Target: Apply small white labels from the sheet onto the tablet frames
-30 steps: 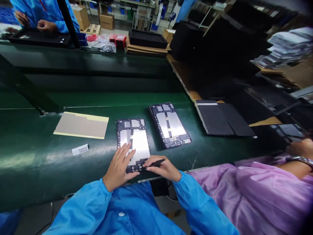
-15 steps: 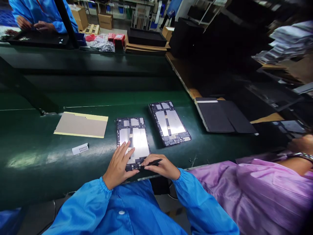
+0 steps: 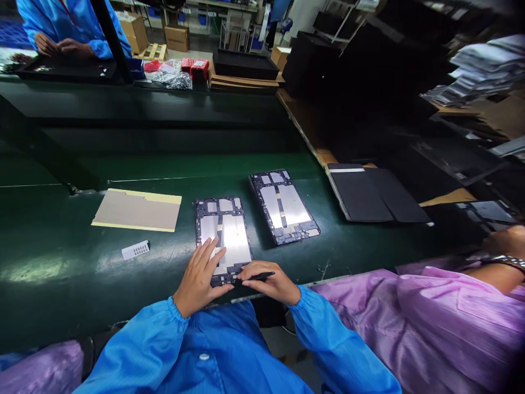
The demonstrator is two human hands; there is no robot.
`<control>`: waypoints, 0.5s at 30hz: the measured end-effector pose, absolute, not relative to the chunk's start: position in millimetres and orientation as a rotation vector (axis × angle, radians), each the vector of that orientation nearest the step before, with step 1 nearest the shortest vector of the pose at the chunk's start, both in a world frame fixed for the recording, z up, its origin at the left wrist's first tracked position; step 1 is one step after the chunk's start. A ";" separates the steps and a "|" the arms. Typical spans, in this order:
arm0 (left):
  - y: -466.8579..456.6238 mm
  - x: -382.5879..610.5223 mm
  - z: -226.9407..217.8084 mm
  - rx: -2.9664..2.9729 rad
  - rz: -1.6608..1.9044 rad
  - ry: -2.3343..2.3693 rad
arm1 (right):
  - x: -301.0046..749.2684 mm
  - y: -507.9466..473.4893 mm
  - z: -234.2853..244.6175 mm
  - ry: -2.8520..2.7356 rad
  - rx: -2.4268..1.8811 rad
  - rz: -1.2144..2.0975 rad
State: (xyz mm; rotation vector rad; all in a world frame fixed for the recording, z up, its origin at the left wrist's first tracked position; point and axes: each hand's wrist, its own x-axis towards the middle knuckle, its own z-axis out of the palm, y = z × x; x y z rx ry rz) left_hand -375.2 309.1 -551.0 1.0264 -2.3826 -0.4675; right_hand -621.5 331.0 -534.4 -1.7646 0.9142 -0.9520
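An opened tablet point(image 3: 235, 235) with a silvery battery and dark frame lies on the green bench in front of me. My left hand point(image 3: 199, 276) rests on its lower left part, fingers spread over the battery. Between the thumb and fingers of my right hand point(image 3: 273, 282) is a thin black pen-like tool point(image 3: 262, 276). Its tip is at the tablet's lower edge, partly hidden by the fingers. Just to the right, a second opened tablet point(image 3: 285, 208) lies at a slant, apart from both hands.
Left on the bench point(image 3: 164, 306) lie a beige sheet with yellow edges point(image 3: 137, 210) and a small white label strip point(image 3: 135, 250). To the right is a black folded cover point(image 3: 369, 194). A co-worker in a pink sleeve point(image 3: 459, 306) sits close on my right; another person point(image 3: 77, 27) works opposite.
The black tool's rear end has dipped slightly in my right hand. My left hand stays put on the tablet. A purple sleeve has appeared at the lower left.
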 end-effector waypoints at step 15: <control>275.0 -346.8 -520.7 1.459 -1.668 -1.045 | -601.2 333.4 -547.6 1.707 -1.473 -0.692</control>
